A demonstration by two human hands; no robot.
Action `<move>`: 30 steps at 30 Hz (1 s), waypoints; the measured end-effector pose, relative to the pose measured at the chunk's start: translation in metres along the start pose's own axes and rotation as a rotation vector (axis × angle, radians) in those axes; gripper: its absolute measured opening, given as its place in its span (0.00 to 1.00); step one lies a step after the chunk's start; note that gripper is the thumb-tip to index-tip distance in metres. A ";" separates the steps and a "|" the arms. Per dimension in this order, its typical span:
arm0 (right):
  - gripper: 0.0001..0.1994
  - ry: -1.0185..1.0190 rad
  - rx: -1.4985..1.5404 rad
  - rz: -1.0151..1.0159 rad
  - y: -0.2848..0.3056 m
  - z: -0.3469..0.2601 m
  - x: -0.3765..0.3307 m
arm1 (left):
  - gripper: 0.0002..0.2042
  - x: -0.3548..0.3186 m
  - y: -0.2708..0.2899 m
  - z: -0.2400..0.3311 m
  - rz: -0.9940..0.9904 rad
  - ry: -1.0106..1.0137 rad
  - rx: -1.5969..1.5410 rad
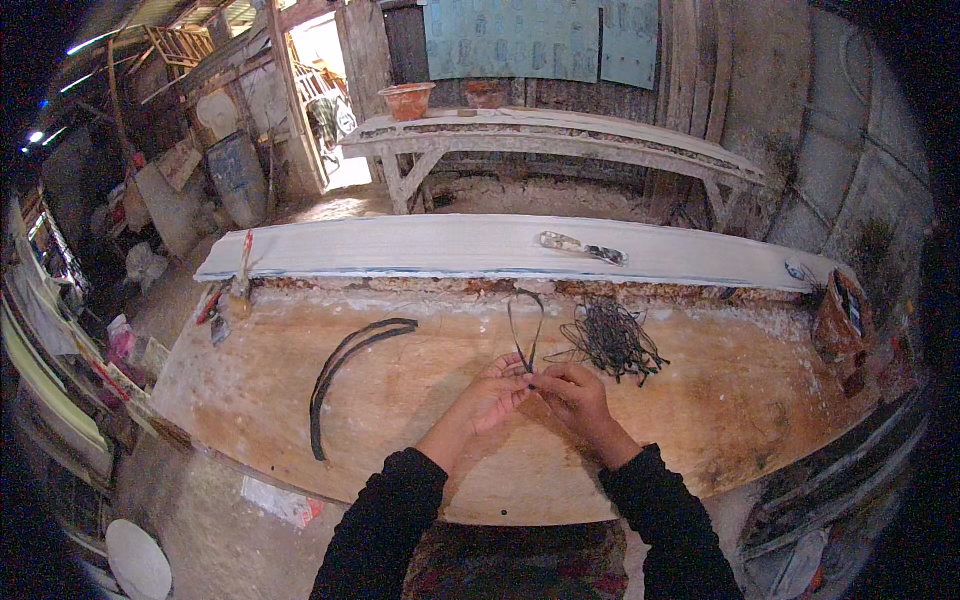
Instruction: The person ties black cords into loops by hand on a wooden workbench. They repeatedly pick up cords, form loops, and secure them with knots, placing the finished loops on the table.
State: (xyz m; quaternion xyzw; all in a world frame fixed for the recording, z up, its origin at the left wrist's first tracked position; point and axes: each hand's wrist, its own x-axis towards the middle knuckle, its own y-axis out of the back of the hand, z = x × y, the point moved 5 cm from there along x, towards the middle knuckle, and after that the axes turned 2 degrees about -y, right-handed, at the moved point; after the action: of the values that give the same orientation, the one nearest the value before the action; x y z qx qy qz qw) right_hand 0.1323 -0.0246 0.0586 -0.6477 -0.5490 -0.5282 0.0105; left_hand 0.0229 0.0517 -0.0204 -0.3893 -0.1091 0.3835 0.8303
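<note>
Over the middle of the wooden tabletop (440,430), my two hands meet fingertip to fingertip. Between them stands a loop of thin black cord (541,322), its ends pinched together at the bottom. My left hand (490,398) has its thumb and fingertips closed on the cord, palm partly showing. My right hand (577,400) pinches the cord ends from the other side; its exact grip is partly hidden. To the right of the loop lies a tangled pile of black cord loops (612,340). A curved bundle of black strands (335,372) rests on the board at the left.
Behind the tabletop runs a long white board (420,245) bearing a putty-smeared tool (582,248). A brush (243,275) leans at the left, and a brown container (842,315) stands at the right edge. Farther back, a white bench (560,130) holds an orange basin (407,101).
</note>
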 end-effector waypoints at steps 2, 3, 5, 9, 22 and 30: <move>0.15 0.057 -0.036 0.031 0.001 -0.002 0.000 | 0.15 0.000 -0.001 -0.001 -0.004 0.005 -0.006; 0.15 0.085 -0.054 0.047 0.002 -0.003 0.000 | 0.15 0.000 -0.002 -0.001 -0.007 0.008 -0.009; 0.13 0.107 -0.080 0.054 0.003 -0.007 0.002 | 0.14 -0.001 -0.002 -0.001 -0.006 0.020 -0.025; 0.10 0.182 -0.095 0.052 0.002 -0.003 -0.001 | 0.13 -0.001 -0.004 -0.004 -0.023 0.074 -0.083; 0.07 0.078 -0.033 -0.021 -0.005 0.001 0.000 | 0.10 -0.001 0.000 -0.006 -0.001 0.078 -0.042; 0.03 -0.694 0.803 0.142 -0.031 0.042 -0.025 | 0.09 -0.005 -0.011 0.004 0.042 -0.069 0.075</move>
State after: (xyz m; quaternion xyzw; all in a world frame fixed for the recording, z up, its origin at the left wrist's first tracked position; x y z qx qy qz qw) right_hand 0.1421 -0.0050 0.0059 -0.7648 -0.6339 -0.0293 0.1109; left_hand 0.0234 0.0461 -0.0091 -0.3467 -0.1152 0.4180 0.8317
